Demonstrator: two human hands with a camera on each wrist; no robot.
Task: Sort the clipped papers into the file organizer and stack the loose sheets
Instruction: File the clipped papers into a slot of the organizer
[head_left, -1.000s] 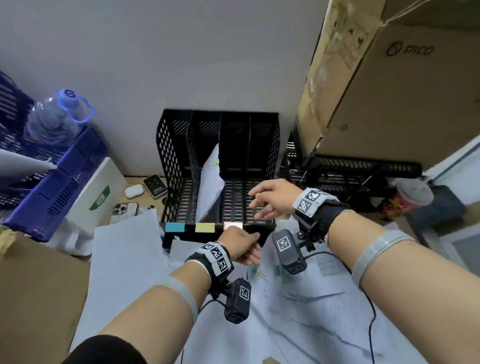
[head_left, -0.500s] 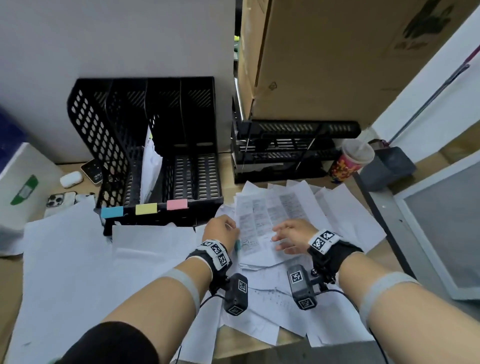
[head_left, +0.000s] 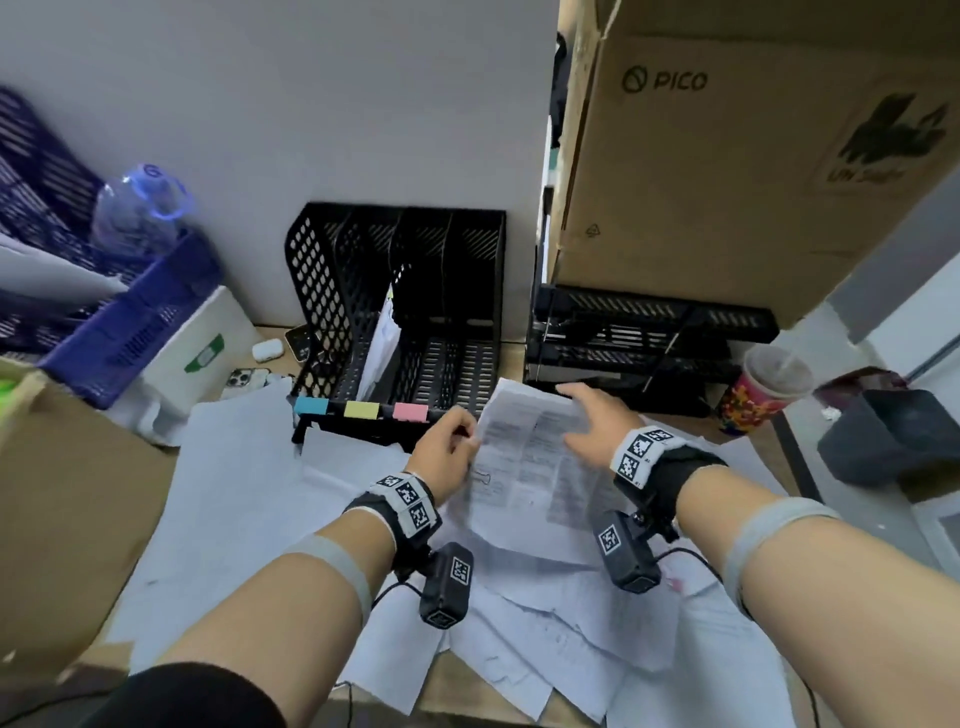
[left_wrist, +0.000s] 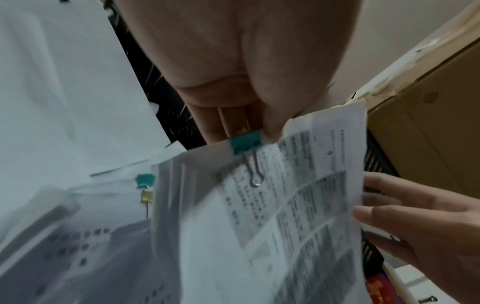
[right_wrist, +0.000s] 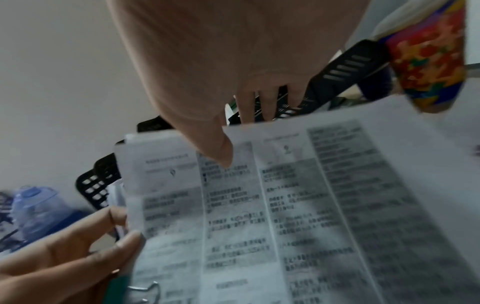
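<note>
My left hand pinches the clipped bundle at its teal binder clip, thumb and fingers pressed together on it. My right hand spreads its fingers straight against the bundle's far edge. I hold the bundle just in front of the file organizer, above loose sheets on the counter.

Left hand: clipped papers pinched at left edge.
Right hand: rested on them, fingers extended.
File organizer: set just behind.
</note>
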